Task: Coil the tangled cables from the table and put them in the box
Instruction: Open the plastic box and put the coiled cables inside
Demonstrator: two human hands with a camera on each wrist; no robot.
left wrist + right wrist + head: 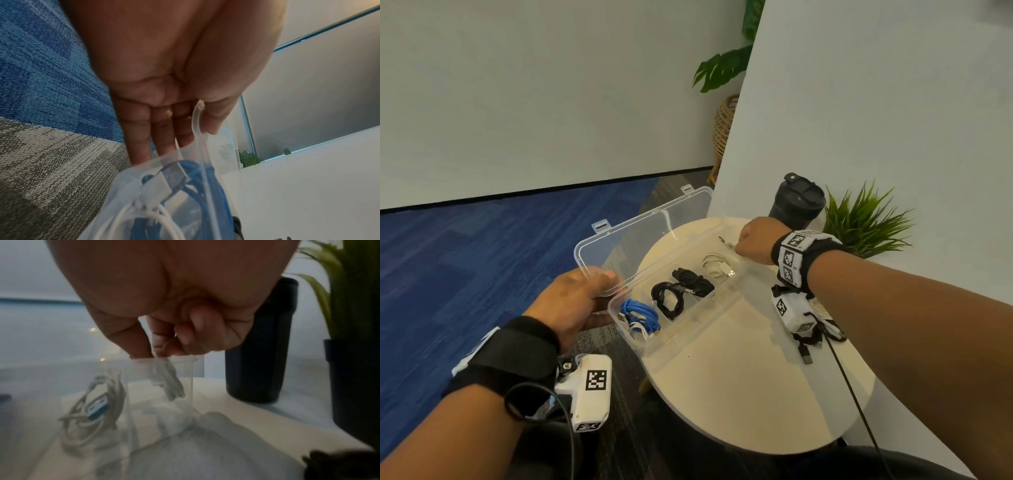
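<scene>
A clear plastic box (698, 318) with its lid (640, 236) open stands on the round beige table (739, 394). Its compartments hold a blue cable (640, 313) with a white one, two black coils (671, 298), and a white USB cable (717, 269). My left hand (585, 291) grips the box's near left end, thumb on the rim (197, 123). My right hand (743, 240) is over the far end compartment; its fingers (162, 345) pinch a small white cable bundle (170, 382) hanging inside it. A loose black cable (806, 353) lies on the table under my right wrist.
A black tumbler (796, 205) and a potted green plant (866, 222) stand at the table's far right, close behind my right hand. A white partition rises to the right. Blue and grey carpet lies to the left of the table.
</scene>
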